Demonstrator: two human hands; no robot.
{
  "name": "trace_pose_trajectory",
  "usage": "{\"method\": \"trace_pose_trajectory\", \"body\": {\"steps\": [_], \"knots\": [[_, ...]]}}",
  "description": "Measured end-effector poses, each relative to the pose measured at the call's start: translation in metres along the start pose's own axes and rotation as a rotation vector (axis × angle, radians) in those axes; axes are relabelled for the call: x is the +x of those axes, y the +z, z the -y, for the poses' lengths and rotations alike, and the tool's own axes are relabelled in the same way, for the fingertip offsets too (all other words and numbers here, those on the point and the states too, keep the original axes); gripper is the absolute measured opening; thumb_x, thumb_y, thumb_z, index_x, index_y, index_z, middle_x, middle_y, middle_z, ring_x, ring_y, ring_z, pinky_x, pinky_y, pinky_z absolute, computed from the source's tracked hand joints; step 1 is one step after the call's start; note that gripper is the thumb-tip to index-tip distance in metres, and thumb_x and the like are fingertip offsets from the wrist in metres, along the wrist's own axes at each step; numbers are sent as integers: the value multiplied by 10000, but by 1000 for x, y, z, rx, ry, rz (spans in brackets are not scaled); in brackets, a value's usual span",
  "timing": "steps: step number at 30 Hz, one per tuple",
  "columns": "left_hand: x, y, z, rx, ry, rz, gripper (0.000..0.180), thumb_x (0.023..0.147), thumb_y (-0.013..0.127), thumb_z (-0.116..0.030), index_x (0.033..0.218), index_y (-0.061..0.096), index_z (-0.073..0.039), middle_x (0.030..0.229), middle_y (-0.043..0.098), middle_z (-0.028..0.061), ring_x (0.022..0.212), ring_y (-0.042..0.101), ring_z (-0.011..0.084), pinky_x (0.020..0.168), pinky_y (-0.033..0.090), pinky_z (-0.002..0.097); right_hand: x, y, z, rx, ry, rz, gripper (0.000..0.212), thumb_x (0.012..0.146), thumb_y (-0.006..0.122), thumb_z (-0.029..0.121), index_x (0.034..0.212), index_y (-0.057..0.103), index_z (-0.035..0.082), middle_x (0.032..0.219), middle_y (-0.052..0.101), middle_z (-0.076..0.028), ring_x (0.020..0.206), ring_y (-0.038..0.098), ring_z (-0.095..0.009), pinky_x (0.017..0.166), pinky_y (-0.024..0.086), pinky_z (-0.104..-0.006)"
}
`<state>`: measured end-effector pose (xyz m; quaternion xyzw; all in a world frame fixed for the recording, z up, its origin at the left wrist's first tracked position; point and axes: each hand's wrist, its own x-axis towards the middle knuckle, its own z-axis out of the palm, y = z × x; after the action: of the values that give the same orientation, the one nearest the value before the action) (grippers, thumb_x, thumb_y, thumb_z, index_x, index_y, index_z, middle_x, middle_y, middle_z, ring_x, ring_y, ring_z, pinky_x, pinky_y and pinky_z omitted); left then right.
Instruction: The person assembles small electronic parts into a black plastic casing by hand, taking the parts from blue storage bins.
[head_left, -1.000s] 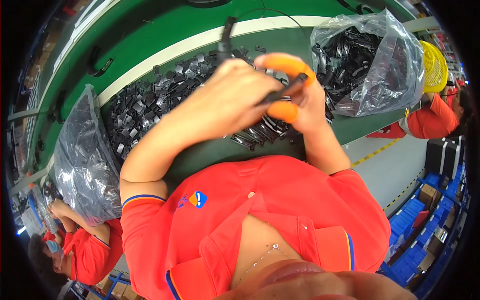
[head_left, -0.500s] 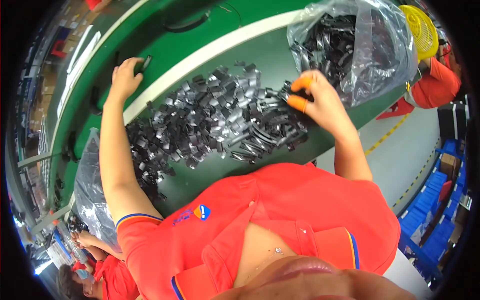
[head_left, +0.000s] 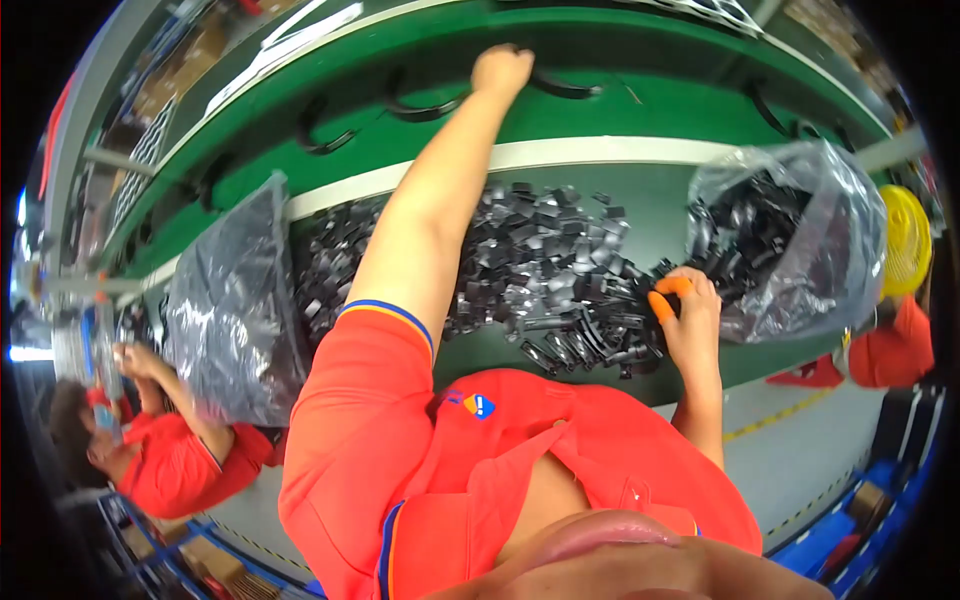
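My left hand (head_left: 503,70) reaches across to the green belt, its fingers closed at the upper end of a curved black band (head_left: 568,90). My fingertips are partly hidden there. Orange finger cots cover two fingers of my right hand (head_left: 694,318), which is curled at the right end of a pile of small black plastic pieces (head_left: 545,235). A black piece (head_left: 662,268) shows at those fingers, though the grip is partly hidden. Longer curved black pieces (head_left: 580,345) lie at the pile's near right edge. My left forearm covers part of the pile.
A clear bag of black parts (head_left: 800,290) stands right of the pile, beside a yellow basket (head_left: 905,240). Another plastic bag (head_left: 240,310) stands at left. A pale rail (head_left: 590,152) separates worktop and belt. More curved bands (head_left: 425,112) lie along the belt. A co-worker (head_left: 190,450) sits left.
My view has swung left. My left hand has gone from a small dark piece on the belt to a curved band farther right. My right hand stays at the pile's right end.
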<state>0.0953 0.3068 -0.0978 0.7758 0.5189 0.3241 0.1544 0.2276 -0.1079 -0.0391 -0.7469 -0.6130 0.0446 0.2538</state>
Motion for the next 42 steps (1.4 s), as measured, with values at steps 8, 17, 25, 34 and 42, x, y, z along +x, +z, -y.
{"method": "trace_pose_trajectory", "body": {"steps": [8,17,25,34,42], "knots": [[1,-22,-6,57,-90,-68,569,806,419,-557,981,620,-54,985,619,170,930,584,326,799,454,421,12,-4,23,765,300,-33,128,899,475,67,1009,470,2,751,595,-61,603,520,-84,563,403,-199],[2,12,-49,202,-184,240,540,721,496,-515,1050,628,-108,1115,543,124,1051,520,284,864,431,385,-2,7,30,801,175,-274,198,904,495,137,1056,520,12,874,525,-21,744,459,-83,679,373,-201],[3,29,-57,-199,-54,21,338,702,575,-336,815,609,-18,876,604,171,774,603,302,742,489,364,3,10,41,1087,175,-254,178,891,520,116,1048,495,36,786,487,16,603,398,-30,546,338,-169],[-89,-125,-110,-1709,-179,434,302,829,579,-106,1090,475,4,776,530,40,647,493,101,585,411,218,29,-19,48,1497,112,-265,207,858,551,118,1045,482,59,737,421,35,531,318,-40,499,282,-187],[-216,-182,-120,-1688,-219,567,351,954,373,-290,1133,449,3,760,455,18,679,418,120,647,357,242,50,-25,74,1788,48,134,271,874,562,212,1076,490,47,661,434,21,559,410,-82,545,324,-224]]}}
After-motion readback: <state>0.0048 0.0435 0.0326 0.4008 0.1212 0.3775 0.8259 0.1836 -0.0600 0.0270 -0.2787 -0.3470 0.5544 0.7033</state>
